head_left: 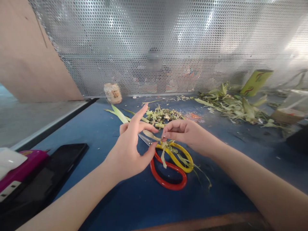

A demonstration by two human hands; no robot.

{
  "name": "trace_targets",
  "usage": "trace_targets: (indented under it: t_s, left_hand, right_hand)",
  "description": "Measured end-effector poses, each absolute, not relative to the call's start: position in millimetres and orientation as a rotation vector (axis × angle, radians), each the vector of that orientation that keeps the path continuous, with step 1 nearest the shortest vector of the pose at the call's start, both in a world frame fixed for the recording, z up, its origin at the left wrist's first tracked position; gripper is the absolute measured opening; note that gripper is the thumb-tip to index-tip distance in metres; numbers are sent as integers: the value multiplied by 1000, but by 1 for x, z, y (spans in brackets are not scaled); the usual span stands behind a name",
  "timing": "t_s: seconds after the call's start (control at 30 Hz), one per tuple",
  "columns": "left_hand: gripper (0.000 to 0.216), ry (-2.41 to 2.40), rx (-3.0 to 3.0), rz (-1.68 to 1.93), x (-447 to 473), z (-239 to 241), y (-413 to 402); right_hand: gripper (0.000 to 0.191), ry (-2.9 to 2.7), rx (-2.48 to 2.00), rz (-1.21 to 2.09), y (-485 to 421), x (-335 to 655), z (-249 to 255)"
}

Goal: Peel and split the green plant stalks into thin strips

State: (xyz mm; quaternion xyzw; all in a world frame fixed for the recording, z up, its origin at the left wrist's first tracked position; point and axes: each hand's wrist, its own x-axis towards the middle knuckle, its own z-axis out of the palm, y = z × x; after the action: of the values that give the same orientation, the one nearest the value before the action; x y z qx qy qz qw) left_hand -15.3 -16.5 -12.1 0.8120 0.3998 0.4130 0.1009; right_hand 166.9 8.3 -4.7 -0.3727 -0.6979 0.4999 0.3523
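My left hand (131, 146) and my right hand (186, 133) meet over the blue table (101, 128), both pinching a thin pale green leaf strip (151, 136) stretched between their fingertips. The left forefinger points up and away while thumb and middle finger hold the strip. The right hand's fingers are pressed together on the strip's other end. Directly beneath lie scissors with one red handle (169, 178) and one yellow handle (179, 155), with shreds of leaf draped over them.
A small heap of cut green scraps (162, 115) lies just beyond my hands. A bigger pile of leaves (232, 104) sits at the back right beside a yellow-green carton (256, 81). A black phone (55, 168) and pink box (20, 168) lie left. Perforated metal screen (168, 41) behind.
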Motion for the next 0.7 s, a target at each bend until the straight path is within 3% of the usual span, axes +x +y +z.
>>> trace_targets:
  t_s: [0.3,0.4,0.7]
  left_hand:
    - [90,891,1445,1266,-14,-7,-5]
    - [95,899,1415,1127,-10,-11,-7]
    - [91,911,1464,1184,-9,-14,-8]
  right_hand:
    - [8,-1829,-955,1245,8,167,-4]
    - [6,-1823,-983,1185,8,167,-3]
    - [11,-1933,-1060,990,2,166,-1]
